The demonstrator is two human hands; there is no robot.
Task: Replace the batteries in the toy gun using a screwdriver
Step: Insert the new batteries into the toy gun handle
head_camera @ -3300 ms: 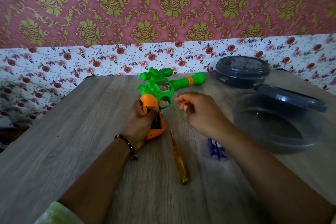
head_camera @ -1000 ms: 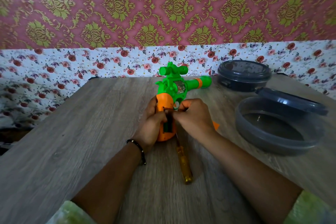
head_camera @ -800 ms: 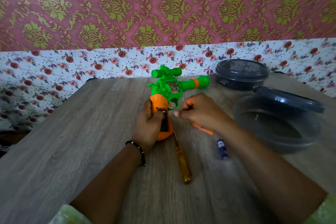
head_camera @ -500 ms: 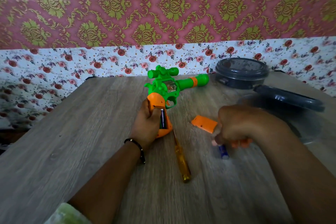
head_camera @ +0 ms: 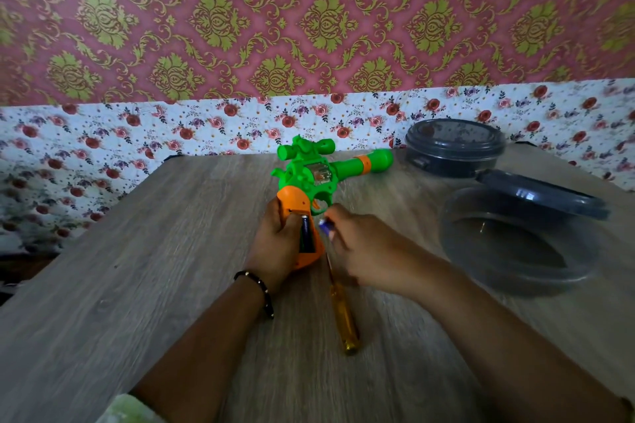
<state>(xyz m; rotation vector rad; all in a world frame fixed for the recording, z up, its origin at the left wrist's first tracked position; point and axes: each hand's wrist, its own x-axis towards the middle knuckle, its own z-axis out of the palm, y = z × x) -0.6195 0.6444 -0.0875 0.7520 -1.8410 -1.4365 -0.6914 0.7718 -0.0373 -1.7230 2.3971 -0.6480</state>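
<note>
Left hand point(head_camera: 275, 247) grips the gun point(head_camera: 309, 189) by its orange handle — right hand point(head_camera: 364, 251) pinches a battery point(head_camera: 325, 227) beside the open compartment.

Green toy gun point(head_camera: 311, 172) with orange grip; amber-handled screwdriver point(head_camera: 344, 319); blue battery point(head_camera: 325, 226); grey wood-grain table point(head_camera: 154, 268); dark grey containers point(head_camera: 453, 148); pink-and-gold damask wallpaper point(head_camera: 309, 17) above floral border point(head_camera: 171, 130).

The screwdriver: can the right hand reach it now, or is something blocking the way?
Probably yes. The screwdriver lies bare on the table, just below the right hand, with nothing on it. But that hand pinches a battery, which it should seat or put down first.
</note>
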